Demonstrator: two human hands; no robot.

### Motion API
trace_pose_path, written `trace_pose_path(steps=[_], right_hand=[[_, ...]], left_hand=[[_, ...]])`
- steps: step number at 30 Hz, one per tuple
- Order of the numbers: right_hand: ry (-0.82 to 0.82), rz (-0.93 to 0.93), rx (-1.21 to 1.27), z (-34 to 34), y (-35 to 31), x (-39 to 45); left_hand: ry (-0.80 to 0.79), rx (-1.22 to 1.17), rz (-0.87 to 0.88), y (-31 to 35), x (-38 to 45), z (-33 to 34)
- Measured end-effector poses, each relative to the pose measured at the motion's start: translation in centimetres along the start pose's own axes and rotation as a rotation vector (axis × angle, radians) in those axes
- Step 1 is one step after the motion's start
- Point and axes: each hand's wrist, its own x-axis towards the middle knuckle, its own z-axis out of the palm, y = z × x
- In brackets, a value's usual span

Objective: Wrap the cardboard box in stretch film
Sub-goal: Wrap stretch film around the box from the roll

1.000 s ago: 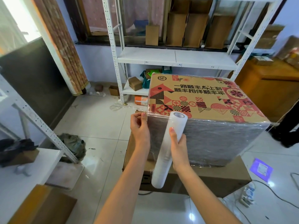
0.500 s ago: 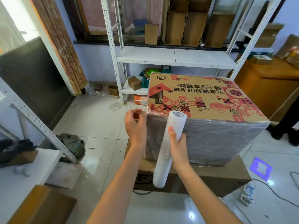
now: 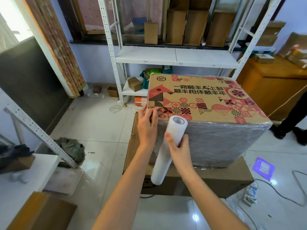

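Observation:
A large cardboard box (image 3: 204, 98) with red and black patterns on top stands on a flat brown box (image 3: 207, 181). Its near side (image 3: 216, 143) is covered in cloudy stretch film. My right hand (image 3: 178, 146) grips a white roll of stretch film (image 3: 167, 150), tilted upright against the box's near left corner. My left hand (image 3: 147, 125) rests on that top corner, fingers fairly straight and pressing the film edge onto the cardboard.
A white metal shelf rack (image 3: 176, 57) with brown boxes stands behind. Another rack leg (image 3: 41, 135) and a white table (image 3: 25, 180) are at left, a green bundle (image 3: 73, 150) on the tiled floor. A person's dark legs (image 3: 295, 117) and cables (image 3: 299, 196) are at right.
My left hand moved from pinching film beside the box's corner up onto the top corner, now pressing there. The roll and right hand stayed nearly in place.

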Motion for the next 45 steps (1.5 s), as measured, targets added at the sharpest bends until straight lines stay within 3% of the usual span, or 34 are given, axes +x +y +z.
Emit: trace_pose_path(steps=[8, 12, 15, 20, 25, 31, 38, 45], right_hand=[[0.010, -0.047, -0.137, -1.1, 0.0, 0.9], [-0.043, -0.072, -0.124, -1.5, -0.2, 1.2], [-0.055, -0.068, -0.120, -1.7, -0.1, 1.3], [-0.066, -0.064, -0.085, -1.3, 0.1, 1.1], [-0.063, -0.053, -0.087, -1.2, 0.1, 1.2], [-0.067, -0.058, -0.056, -1.1, -0.5, 1.1], [-0.070, -0.049, -0.089, -1.1, -0.7, 1.1], [-0.076, -0.061, -0.081, -1.1, -0.9, 1.2]], left_hand=[[0.017, 0.002, 0.015, 0.6, -0.3, -0.8], [0.068, -0.464, -0.248, 1.8, -0.9, -2.8], [0.107, -0.427, -0.433, -1.3, -3.4, -4.1], [-0.156, -0.258, -0.640, -6.8, -9.1, -3.8], [-0.410, -0.309, -0.828, -8.1, -11.3, -2.9], [-0.429, -0.480, -0.869, -7.3, -12.1, -2.4], [-0.357, -0.462, -0.955, -7.5, -12.9, -2.8], [-0.316, -0.347, -0.769, -7.9, -13.1, -3.4]])
